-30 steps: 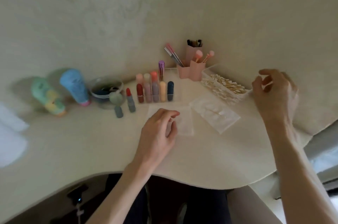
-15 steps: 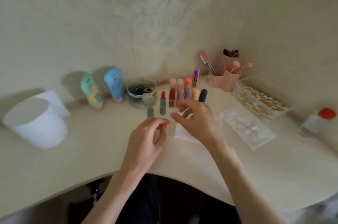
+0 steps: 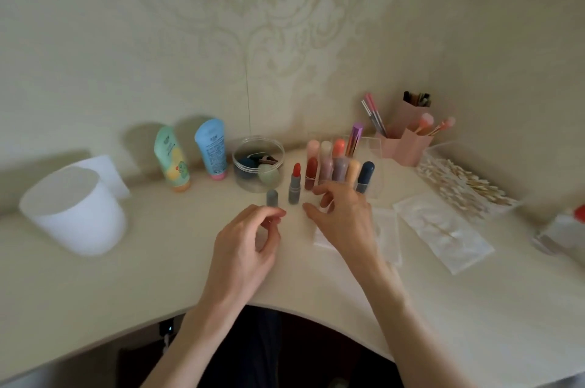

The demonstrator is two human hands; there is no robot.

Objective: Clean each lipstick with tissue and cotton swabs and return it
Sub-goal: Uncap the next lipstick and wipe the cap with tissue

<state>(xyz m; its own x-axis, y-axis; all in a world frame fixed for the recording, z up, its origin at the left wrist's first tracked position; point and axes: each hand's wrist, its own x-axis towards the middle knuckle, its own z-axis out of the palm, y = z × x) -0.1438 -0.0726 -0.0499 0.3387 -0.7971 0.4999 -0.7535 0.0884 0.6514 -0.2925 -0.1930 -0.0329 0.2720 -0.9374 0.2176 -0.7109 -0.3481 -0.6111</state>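
Note:
An uncapped lipstick [image 3: 295, 186] with a red bullet and grey case stands upright on the table, its grey cap [image 3: 272, 197] just to its left. Several more lipsticks stand in a clear organizer [image 3: 372, 150] behind. My right hand [image 3: 345, 219] hovers just right of the uncapped lipstick with fingers spread, holding nothing. It partly covers a white tissue [image 3: 387, 238] lying flat. My left hand [image 3: 250, 245] is below the cap, its fingers loosely curled with thumb near forefinger, holding nothing. A clear box of cotton swabs [image 3: 459, 181] sits at the right.
A white cup [image 3: 76, 210] stands at the left, with two tubes [image 3: 190, 156] and a clear jar of sponges [image 3: 258, 164] behind. A pink brush holder [image 3: 408, 140], a plastic packet [image 3: 443, 229] and a red-capped bottle [image 3: 566, 229] are on the right. The wall is close behind.
My right hand came from the cotton swab box at the right over to the lipsticks. My left hand lifted off the tissue and shifted left towards the cap.

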